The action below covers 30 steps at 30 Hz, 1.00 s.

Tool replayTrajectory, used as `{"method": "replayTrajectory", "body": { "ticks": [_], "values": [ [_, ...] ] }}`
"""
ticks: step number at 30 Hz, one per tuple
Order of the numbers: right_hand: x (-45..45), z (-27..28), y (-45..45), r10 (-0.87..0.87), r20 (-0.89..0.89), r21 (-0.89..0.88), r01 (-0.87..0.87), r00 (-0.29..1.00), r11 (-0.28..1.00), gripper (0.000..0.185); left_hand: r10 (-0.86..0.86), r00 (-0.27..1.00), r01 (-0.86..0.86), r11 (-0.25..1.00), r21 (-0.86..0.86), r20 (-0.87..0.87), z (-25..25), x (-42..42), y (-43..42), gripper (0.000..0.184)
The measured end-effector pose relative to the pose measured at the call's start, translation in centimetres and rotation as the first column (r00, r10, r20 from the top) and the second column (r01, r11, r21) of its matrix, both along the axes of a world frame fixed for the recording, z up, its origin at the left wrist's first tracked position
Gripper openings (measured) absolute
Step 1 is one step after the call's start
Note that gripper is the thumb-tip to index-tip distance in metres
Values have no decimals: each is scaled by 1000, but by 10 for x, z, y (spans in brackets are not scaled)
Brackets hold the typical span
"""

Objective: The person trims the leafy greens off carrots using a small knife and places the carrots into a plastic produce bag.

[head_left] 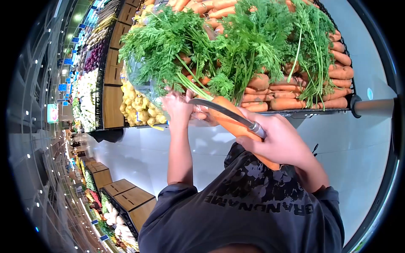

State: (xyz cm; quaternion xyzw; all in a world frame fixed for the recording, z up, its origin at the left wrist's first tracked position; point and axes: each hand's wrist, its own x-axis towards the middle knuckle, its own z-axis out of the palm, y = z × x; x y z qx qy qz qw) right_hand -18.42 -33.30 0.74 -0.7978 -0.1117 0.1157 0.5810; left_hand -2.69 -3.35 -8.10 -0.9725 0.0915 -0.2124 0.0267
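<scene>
one dark shirt (253, 219) with upside-down lettering is nearest, two bare forearms reaching out from its sleeves. the right hand (276, 141) has its grip closed around a knife (228, 111) and a big carrot (230, 127) together, thumb pressed along the carrot. the carrot is held aslant in front of the shirt, narrow end down to the right, thick end up toward the left hand (177, 105). the blade slants over the carrot, its tip beside the left hand; whether the edge touches cannot be told. the left hand is by the green stems (190, 85) near the carrot's thick end; its fingers are partly hidden, so whether its grip is closed cannot be told. just past the hands, leaves (249, 50) spread over piled carrots (287, 95), with potatoes (137, 105) to the left. farther off are wooden boxes (113, 107), purple vegetables (95, 58) and blue signs (67, 61).
</scene>
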Motion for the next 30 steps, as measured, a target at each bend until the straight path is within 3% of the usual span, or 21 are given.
{"method": "replayTrajectory", "body": {
  "ticks": [2, 4, 5, 8, 10, 12, 16, 20, 25, 30],
  "values": [
    [-3, 11, -7, 7, -91, -29, -10, 996, 1000, 62, 43, 977, -73, 988, -135, -210, 21, -11, -16, 59],
    [-5, 20, -11, 10, -94, -59, -16, 996, 998, 61, 65, 977, -96, 985, -144, -201, 30, -13, -23, 56],
    [-7, 24, -12, 6, -100, -83, -14, 995, 996, 62, 88, 951, -124, 987, -102, -298, 39, -15, -27, 56],
    [-11, 33, -17, -2, -77, -124, -8, 997, 992, 65, 49, 955, -82, 992, -101, -291, 21, -10, -14, 52],
    [-14, 35, -22, 4, -121, -122, -19, 993, 992, 67, -119, 992, 121, 991, -56, 40, 9, -7, -8, 52],
    [-20, 36, -24, -23, -132, -129, 6, 991, 992, 67, -60, 998, 60, 998, -2, -7, -5, -1, 2, 48],
    [-27, 29, -26, -49, -83, -134, 38, 995, 990, 64, -167, 975, 181, 980, -84, 149, -5, 1, 3, 41],
    [-35, 25, -29, -70, -61, -29, 68, 996, 997, 64, -184, 971, 193, 980, -47, 154, -5, 2, 4, 42],
    [-45, 35, -44, -75, -211, 13, 79, 975, 997, 66, -206, 961, 238, 956, -173, 185, 0, 1, 0, 43],
    [-51, 49, -50, -68, -156, -105, 52, 985, 993, 68, -233, 951, 261, 956, -130, 203, 1, 1, 0, 45]
  ]
}}
